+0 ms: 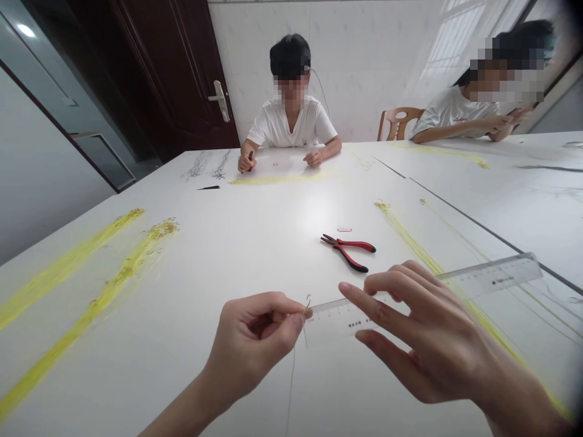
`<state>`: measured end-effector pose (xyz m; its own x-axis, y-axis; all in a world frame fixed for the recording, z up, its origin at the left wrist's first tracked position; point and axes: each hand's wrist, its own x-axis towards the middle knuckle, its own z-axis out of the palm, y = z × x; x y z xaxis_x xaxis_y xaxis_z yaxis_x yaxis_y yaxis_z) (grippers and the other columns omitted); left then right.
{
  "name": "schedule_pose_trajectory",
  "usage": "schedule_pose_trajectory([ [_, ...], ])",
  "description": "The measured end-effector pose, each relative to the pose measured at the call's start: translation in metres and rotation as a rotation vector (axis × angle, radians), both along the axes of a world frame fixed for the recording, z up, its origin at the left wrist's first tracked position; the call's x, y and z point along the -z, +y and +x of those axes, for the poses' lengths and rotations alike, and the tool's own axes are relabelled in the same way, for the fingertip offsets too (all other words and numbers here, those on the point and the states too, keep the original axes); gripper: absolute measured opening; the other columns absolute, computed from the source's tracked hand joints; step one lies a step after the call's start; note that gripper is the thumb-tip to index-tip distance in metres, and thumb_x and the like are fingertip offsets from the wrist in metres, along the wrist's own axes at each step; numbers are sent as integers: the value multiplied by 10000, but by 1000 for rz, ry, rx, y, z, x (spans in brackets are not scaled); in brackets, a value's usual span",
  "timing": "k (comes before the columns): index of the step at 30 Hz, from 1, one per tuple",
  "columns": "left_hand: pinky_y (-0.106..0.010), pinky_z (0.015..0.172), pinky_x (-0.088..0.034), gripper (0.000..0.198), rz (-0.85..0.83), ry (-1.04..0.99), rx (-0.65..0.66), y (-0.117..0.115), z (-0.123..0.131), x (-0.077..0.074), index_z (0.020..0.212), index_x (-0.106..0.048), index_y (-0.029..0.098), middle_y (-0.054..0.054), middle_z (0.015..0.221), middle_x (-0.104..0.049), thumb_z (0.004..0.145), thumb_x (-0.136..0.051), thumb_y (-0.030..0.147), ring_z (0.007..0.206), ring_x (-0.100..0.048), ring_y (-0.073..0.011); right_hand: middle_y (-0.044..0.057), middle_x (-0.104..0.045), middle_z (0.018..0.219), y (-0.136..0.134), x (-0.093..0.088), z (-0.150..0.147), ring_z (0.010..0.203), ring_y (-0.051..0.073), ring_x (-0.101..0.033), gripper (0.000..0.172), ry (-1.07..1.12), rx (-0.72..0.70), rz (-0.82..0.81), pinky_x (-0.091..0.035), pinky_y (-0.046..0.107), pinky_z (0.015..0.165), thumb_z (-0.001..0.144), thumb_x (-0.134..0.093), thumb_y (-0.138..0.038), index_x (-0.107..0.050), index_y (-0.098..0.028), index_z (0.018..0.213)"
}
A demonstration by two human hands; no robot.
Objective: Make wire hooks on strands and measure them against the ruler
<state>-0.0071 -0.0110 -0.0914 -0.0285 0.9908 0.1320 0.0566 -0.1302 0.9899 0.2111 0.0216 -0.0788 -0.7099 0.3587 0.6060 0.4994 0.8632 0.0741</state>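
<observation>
Thumb and forefinger of my left hand [257,340] are pinched together on a small fishing hook [308,300]. A thin pale line [290,388] hangs from it down over the table. The hook is right at the left end of a clear plastic ruler [334,317]. Above the ruler's middle is my right hand [423,331], its thumb and forefinger spread apart on either side of the ruler. Whether the other fingers press on the ruler is hidden. Beyond my hands lie red-and-black pliers [348,247], jaws pointing left.
Yellow line bundles with small hooks [122,267] stretch along the left; another yellow bundle [410,237] runs beneath the ruler. A small red-edged piece [345,230] lies behind the pliers. Black tweezers [209,187] lie farther off. Two people in white shirts [291,121] sit across the white table [255,255].
</observation>
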Motion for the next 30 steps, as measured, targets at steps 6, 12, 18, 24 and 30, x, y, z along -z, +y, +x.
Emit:
schedule_pose_trajectory([
  [6, -225, 417, -274, 135, -3, -3, 2, 0, 0, 0, 576, -670, 184, 49, 469, -348, 699, -617, 165, 450, -273, -76, 80, -524, 884, 0, 0, 0, 709, 154, -476, 410, 7, -4, -2, -415, 337, 643, 795, -549, -184, -529, -90, 1193],
  [12, -219, 416, -274, 153, 4, 5, 7, 0, 0, 0, 577, -660, 187, 48, 472, -363, 715, -601, 162, 457, -278, -78, 79, -521, 884, 1, 0, -1, 711, 150, -463, 401, 6, 0, -6, -411, 337, 643, 801, -550, -181, -531, -94, 1192],
  [18, -221, 414, -280, 147, 3, 10, 3, 0, 0, 0, 578, -656, 185, 52, 467, -337, 710, -600, 154, 456, -282, -81, 77, -526, 884, 0, 0, 0, 705, 151, -469, 407, -4, 6, -7, -413, 332, 642, 802, -546, -197, -528, -106, 1198],
  [24, -222, 419, -269, 153, -3, -10, 1, 0, 1, -1, 580, -670, 192, 51, 470, -340, 713, -601, 160, 453, -276, -77, 78, -530, 881, 1, 1, 0, 706, 156, -481, 410, 6, -4, -5, -418, 338, 647, 797, -546, -190, -526, -99, 1196],
  [30, -228, 425, -243, 157, -6, -36, -4, 0, 1, 0, 571, -673, 193, 54, 467, -327, 708, -609, 148, 452, -265, -73, 82, -525, 886, 1, 1, 1, 712, 156, -470, 412, -6, -2, -5, -413, 341, 645, 799, -545, -192, -527, -94, 1199],
])
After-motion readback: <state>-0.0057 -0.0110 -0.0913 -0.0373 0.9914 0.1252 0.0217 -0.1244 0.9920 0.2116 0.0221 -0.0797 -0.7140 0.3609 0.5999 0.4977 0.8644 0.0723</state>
